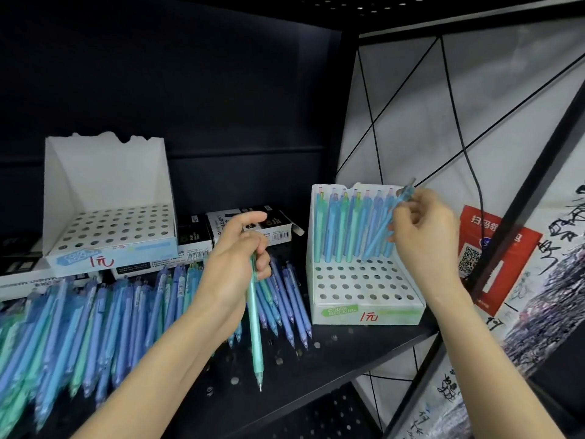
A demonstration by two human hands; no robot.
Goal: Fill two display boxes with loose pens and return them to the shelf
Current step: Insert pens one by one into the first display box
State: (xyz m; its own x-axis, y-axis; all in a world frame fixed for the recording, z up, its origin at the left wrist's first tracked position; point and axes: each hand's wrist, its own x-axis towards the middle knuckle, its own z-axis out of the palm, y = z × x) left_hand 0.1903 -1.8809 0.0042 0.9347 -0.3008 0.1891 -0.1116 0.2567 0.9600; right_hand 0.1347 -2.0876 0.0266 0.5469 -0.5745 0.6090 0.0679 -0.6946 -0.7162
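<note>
So, left hand (235,267): curled round a translucent green plastic pen (254,315), tip down, above the black perforated shelf (332,353)
Right hand (424,229): pinches a tilted blue plastic pen (381,229) — tip at the holes of the white cardboard display box (367,312), back rows filled
Second white holed box (110,248): back left, holes bare
Loose blue and green pens (95,312): piled on shelf, left

Display boxes: two, a left display box (110,248) and a right display box (367,312).
Standing pens (348,229) in the right display box: about eight along the back; they overlap, so the count is not exact.
Held pens: two, one green pen (254,327) in the left hand (231,264) and one blue pen (378,236) in the right hand (424,229).
Loose pens (95,318) on the shelf (332,353): several dozen, too crowded to count.
Dark cartons (253,229) behind: at least three.
Red QR sticker (493,258): one.
</note>
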